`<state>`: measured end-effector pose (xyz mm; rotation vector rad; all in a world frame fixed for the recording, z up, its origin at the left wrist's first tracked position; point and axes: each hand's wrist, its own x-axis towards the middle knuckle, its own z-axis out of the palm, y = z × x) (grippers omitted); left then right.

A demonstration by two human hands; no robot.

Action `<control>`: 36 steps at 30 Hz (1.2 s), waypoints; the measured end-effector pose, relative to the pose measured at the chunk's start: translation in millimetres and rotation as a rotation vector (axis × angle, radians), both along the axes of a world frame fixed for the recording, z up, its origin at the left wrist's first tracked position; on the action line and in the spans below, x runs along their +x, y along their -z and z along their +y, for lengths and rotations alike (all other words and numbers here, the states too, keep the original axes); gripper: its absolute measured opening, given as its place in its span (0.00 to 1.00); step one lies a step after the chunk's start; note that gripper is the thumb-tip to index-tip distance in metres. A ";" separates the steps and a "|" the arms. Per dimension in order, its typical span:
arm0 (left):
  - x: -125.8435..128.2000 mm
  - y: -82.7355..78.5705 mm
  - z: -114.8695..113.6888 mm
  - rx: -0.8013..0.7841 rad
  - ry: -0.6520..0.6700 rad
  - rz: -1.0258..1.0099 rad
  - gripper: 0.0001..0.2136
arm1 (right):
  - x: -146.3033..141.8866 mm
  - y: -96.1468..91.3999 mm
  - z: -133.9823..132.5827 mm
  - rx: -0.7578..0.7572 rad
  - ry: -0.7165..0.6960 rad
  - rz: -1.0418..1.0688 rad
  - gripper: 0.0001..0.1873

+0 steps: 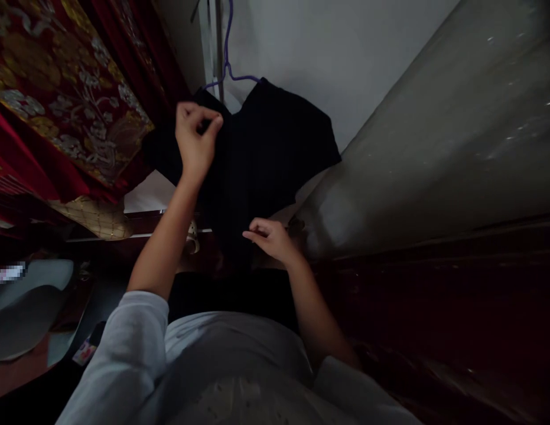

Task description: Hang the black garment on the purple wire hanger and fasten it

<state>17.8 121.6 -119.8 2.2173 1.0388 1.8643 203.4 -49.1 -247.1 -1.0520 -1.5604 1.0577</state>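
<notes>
A black T-shirt (pixel 266 147) hangs on a purple hanger (pixel 228 65) against a white wall. My left hand (pixel 195 139) is raised, its fingers pinched on the shirt's left shoulder near the collar. Lower down, my right hand (pixel 271 238) is closed in a pinch on the shirt's bottom hem. Both forearms are bare and my sleeves are white.
Red and gold patterned fabric (pixel 62 82) hangs at the upper left. A pale sloping panel (pixel 456 130) fills the right side, with dark wooden furniture (pixel 434 295) below it. A grey object (pixel 31 313) lies at the lower left.
</notes>
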 end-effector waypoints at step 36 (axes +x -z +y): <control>-3.7 3.8 -44.0 0.041 0.094 0.227 0.15 | -30.9 -131.2 110.9 0.476 0.223 0.184 0.21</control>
